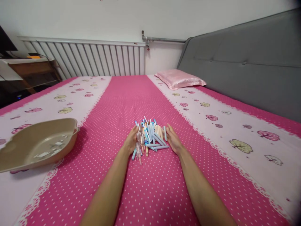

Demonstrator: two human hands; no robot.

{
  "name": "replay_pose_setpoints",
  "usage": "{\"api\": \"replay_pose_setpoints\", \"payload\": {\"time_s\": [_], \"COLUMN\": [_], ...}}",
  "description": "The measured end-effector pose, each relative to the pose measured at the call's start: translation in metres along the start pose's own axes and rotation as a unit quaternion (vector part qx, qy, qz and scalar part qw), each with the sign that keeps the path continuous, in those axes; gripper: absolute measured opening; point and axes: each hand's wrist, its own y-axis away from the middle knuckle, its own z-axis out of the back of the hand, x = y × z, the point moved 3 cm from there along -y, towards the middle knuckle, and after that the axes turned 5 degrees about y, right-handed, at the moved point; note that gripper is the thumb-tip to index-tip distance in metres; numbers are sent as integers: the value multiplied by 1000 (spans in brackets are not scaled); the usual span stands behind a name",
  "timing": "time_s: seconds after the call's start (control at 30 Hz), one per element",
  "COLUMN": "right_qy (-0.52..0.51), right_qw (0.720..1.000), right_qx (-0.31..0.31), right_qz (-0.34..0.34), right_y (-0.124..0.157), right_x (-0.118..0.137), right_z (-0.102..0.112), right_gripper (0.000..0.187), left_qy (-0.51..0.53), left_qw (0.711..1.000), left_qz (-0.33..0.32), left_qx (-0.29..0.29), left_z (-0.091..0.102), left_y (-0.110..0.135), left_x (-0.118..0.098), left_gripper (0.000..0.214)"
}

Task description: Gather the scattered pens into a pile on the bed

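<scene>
A heap of pens [150,135] lies mid-bed [145,188] between both hands. The left hand [130,141] and right hand [173,139] lie open against its sides, palms inward, holding nothing. A beige tray [35,142] sits well off to the left.

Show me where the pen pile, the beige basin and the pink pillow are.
pen pile [150,135], head view, middle of the heap.
beige basin [70,124], head view, far rim.
pink pillow [180,79], head view, top surface.
</scene>
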Motion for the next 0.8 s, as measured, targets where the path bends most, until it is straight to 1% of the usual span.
{"api": "replay_pose_setpoints", "payload": {"time_s": [0.13,0.27,0.37,0.5,0.6,0.67,0.73,0.8], "right_qy": [-26,-36,-29,32,56,73,93,116], "right_qw": [997,995,995,992,989,988,988,987], "right_qx": [38,69,90,119,138,133,110,88], "right_qz": [-56,-63,-39,20,23,35,53,70], "right_y": [-2,1,6,15,19,21,20,20], "right_x": [4,11,18,29,34,35,33,29], "right_z": [-8,-18,-22,-19,-14,-10,-6,-2], "right_gripper": [62,52,47,41,39,38,40,42], "left_qy": [-46,-79,-99,-131,-156,-170,-178,-196], "left_qw": [999,997,995,990,986,984,982,974], "left_qz": [-1,-9,-22,-24,-37,-51,-65,-109], "left_qx": [12,24,25,35,35,26,11,-17], "left_z": [-6,-10,-12,-11,-8,-3,1,7], "left_y": [-7,-4,-1,7,16,21,25,27], "left_x": [-1,0,0,-4,-11,-15,-17,-19], "left_gripper": [54,47,40,36,34,36,42,44]}}
